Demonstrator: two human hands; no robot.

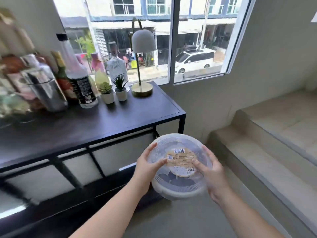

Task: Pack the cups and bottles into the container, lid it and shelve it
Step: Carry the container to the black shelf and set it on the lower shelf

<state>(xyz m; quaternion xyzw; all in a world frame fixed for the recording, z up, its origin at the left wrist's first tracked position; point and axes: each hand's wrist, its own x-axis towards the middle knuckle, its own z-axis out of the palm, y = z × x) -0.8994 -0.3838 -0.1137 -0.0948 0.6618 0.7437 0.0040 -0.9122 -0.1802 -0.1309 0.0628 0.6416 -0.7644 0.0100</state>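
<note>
A round translucent plastic container (pixel 178 188) with its clear lid (pixel 164 143) on is held in the air, low and in front of the black console table. The lid carries a tan round label (pixel 181 160). Dark rounded shapes show through the container's side; what they are I cannot tell. My left hand (pixel 149 166) grips its left rim, thumb on the lid. My right hand (pixel 211 172) grips the right side, with fingers on the label's edge.
The black metal-framed table (pixel 106 122) has a lower shelf (pixel 96 191) beneath. On top stand several bottles (pixel 80 79), a steel shaker (pixel 46 88), two small potted plants (pixel 114 91) and a lamp (pixel 142 66). Steps (pixel 267 140) rise on the right; a window is behind.
</note>
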